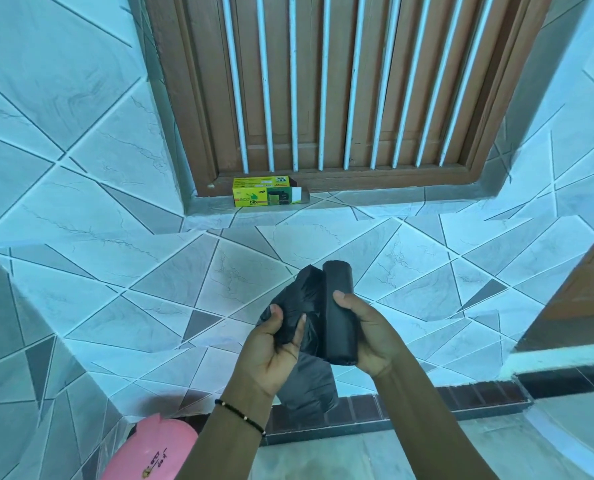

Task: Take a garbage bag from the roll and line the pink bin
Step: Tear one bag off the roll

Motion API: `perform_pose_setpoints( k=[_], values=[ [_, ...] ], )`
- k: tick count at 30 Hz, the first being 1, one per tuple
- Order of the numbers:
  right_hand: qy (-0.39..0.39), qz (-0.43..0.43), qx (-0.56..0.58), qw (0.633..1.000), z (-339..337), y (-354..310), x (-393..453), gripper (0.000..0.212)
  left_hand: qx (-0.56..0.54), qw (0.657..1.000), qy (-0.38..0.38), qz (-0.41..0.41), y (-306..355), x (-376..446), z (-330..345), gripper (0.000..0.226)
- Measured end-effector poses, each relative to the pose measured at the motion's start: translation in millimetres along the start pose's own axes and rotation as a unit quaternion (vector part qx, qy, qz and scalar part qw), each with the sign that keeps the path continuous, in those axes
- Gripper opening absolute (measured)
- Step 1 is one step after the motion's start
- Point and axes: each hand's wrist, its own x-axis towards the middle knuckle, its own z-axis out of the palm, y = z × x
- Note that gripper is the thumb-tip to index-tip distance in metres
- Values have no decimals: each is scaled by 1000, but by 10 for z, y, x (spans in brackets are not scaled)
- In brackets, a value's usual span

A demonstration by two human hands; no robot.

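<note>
Tiled walls in pale blue and grey fill my view, with a brown barred window above a ledge; a yellow-green box (267,195) stands at the left end of that ledge. I see my right hand (366,336) curled around the black roll (339,311), thumb on its front, holding it upright. My left hand (275,344) grips the loose bag (297,306), which is bunched between thumb and fingers and touches the roll; a tail of it hangs down below the hands. The pink bin (153,448) is low at the left, near my left forearm, only partly in view.

I judge the bag to be very light, thin, soft and a little slippery, so it may stretch or tear. I would hold it close to the roll, where it should separate, and pull evenly while the other hand keeps the firmer roll steady.
</note>
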Motion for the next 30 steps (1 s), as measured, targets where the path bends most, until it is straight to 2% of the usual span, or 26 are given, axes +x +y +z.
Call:
perform_pose_setpoints(
  k=[3,6,8,10,12,13,15,17,19,21,23,25,28,30],
  values=[
    [10,-6,-58,998,-35,-23,11,31,34,999,-12,-10,72,5,-21,19],
    [31,-31,-102,994,-107,-74,35,44,78,995,1,-55,184,-13,-112,24],
    [45,-44,-109,992,-155,-130,35,52,77,993,67,-65,244,-15,-221,21],
    [52,-46,-125,990,-185,-191,35,47,83,982,159,-57,285,5,-348,34],
    [39,-33,-154,987,-197,-238,46,47,180,955,235,-22,287,19,-395,51],
    [27,-22,-171,985,-191,-254,55,50,249,938,241,5,274,14,-370,54],
    [-4,7,-212,977,-163,-286,74,55,382,905,177,63,239,38,-284,57],
    [-47,38,-242,968,-117,-317,78,56,473,874,60,91,246,67,-170,68],
    [-98,58,-252,961,-75,-347,78,55,509,856,-73,52,286,107,-77,84],
    [-136,67,-260,954,-58,-386,86,59,530,832,-164,-14,341,155,-48,88],
    [-150,73,-281,945,-59,-437,100,59,557,805,-201,-44,382,127,-15,76],
    [-132,78,-310,938,-74,-489,107,48,593,783,-186,-17,384,106,10,65],
    [-100,91,-324,936,-78,-542,91,29,601,784,-155,4,376,77,28,53],
    [-93,98,-339,931,-73,-552,81,36,603,783,-151,-9,375,54,46,48]
  ],
)
